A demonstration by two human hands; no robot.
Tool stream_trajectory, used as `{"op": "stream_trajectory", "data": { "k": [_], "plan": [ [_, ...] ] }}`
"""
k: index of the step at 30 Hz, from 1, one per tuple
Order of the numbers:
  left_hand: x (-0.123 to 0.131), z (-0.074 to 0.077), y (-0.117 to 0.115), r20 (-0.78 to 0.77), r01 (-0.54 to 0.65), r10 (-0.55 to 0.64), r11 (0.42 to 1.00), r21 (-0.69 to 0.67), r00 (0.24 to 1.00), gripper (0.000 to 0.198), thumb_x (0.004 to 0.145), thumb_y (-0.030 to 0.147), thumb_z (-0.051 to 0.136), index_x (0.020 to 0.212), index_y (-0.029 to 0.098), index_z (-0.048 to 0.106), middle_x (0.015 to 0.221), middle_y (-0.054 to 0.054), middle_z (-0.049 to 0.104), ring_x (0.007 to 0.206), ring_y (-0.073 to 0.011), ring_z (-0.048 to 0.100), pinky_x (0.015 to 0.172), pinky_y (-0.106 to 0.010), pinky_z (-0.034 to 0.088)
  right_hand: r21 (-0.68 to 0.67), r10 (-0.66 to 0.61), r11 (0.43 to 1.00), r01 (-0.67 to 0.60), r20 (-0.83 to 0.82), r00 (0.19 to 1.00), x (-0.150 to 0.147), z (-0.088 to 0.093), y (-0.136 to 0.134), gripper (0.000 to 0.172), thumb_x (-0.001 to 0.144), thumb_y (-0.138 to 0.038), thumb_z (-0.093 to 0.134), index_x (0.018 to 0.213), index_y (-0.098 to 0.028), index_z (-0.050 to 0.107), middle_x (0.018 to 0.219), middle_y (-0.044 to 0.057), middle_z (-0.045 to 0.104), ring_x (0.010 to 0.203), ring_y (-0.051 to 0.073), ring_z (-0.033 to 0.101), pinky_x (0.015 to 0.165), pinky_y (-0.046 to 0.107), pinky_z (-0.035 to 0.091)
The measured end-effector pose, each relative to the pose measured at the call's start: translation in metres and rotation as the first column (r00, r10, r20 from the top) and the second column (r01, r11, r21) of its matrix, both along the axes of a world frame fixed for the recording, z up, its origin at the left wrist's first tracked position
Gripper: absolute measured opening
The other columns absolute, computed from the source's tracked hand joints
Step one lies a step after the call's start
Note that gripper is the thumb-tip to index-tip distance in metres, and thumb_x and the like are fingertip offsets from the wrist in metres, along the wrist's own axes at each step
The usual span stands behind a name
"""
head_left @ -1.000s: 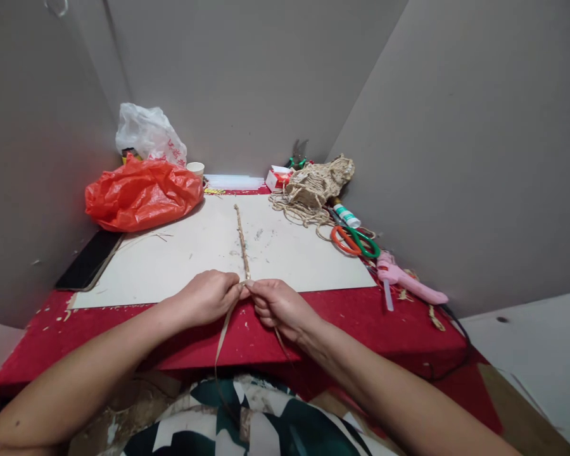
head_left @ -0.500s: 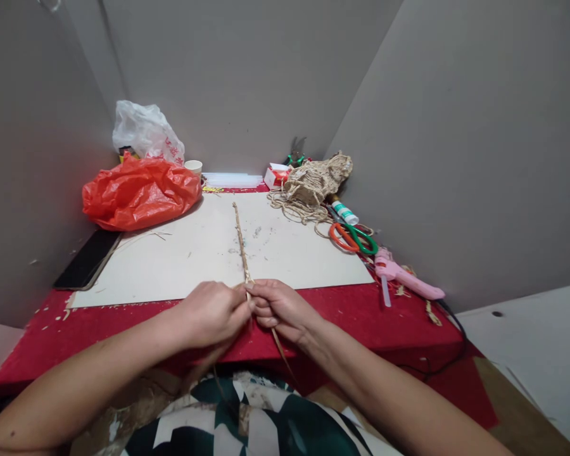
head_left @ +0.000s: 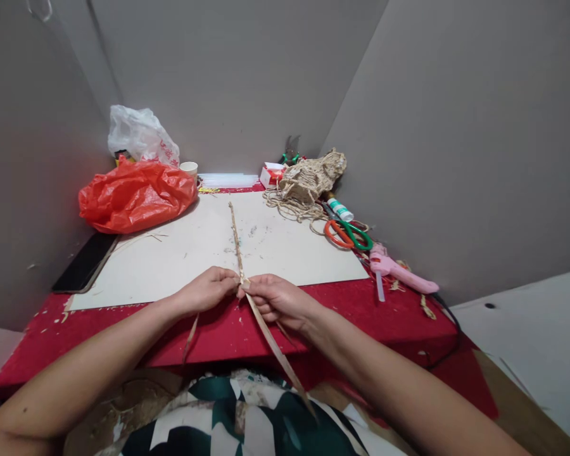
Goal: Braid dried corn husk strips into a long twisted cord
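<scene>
A thin straw braid (head_left: 236,237) lies lengthwise over the white board, its near end between my two hands. My left hand (head_left: 212,288) is closed at the braid's left side, pinching a strand (head_left: 190,337) whose tail hangs below it. Thumb and forefinger of my right hand (head_left: 278,301) pinch the braid's near end from the right. A wide flat strand (head_left: 278,351) runs from that pinch down toward my lap. Another strand end shows beneath the right hand, partly hidden by its fingers.
The white board (head_left: 147,278) rests on a red-covered table (head_left: 342,323). At left are an orange plastic bag (head_left: 137,196) and a phone (head_left: 85,263). A rope bundle (head_left: 311,180), scissors (head_left: 339,234) and a pink glue gun (head_left: 401,272) line the right side. Grey panels stand around.
My hands have drawn slightly apart, the left shifting left and up. The wide flat strand now hangs down the middle toward the right. The whole view has shifted a little.
</scene>
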State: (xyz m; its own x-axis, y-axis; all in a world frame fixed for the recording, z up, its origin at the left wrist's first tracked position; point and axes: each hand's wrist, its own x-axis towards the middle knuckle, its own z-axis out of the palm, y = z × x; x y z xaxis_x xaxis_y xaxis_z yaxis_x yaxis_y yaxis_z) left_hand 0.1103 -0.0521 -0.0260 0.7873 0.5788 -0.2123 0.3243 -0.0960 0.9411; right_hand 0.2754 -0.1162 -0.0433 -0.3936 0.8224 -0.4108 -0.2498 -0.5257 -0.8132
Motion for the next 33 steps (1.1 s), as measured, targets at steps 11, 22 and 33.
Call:
{"op": "stream_trajectory", "data": {
  "k": [11,22,33],
  "plan": [
    [0.002,-0.011,0.002,-0.019,-0.015,0.016,0.999,0.051,1.0,0.03,0.082,0.036,0.043,0.07,0.014,0.06,0.063,0.0,0.056,0.056,-0.0092,0.042,0.058,-0.021,0.034,0.503,-0.202,0.793,-0.344,0.75,0.63,0.006,-0.001,0.001,0.022,0.084,-0.018,0.042,0.068,-0.015,0.057,0.066,0.002,0.058,0.062,0.012,0.047,0.059,0.023,0.034],
    [0.009,-0.016,-0.007,-0.021,-0.116,0.12,0.987,0.114,0.993,0.028,0.079,0.036,0.044,0.06,0.015,0.048,0.053,0.005,0.038,0.05,-0.0081,0.031,0.051,-0.022,0.027,0.396,-0.335,0.765,-0.509,0.918,0.21,0.009,0.02,-0.017,0.028,0.092,-0.03,0.037,0.078,-0.016,0.057,0.07,0.008,0.061,0.06,0.015,0.049,0.057,0.027,0.027],
    [0.01,-0.014,-0.012,0.098,-0.088,0.098,0.991,-0.101,0.99,0.03,0.08,0.028,0.043,0.057,0.014,0.056,0.054,-0.002,0.06,0.053,-0.011,0.054,0.061,-0.024,0.042,0.529,-0.261,0.828,-0.185,0.656,0.708,-0.019,0.001,-0.024,0.029,0.09,-0.021,0.034,0.069,-0.015,0.053,0.064,0.002,0.054,0.063,0.013,0.05,0.063,0.024,0.037]
  ]
}}
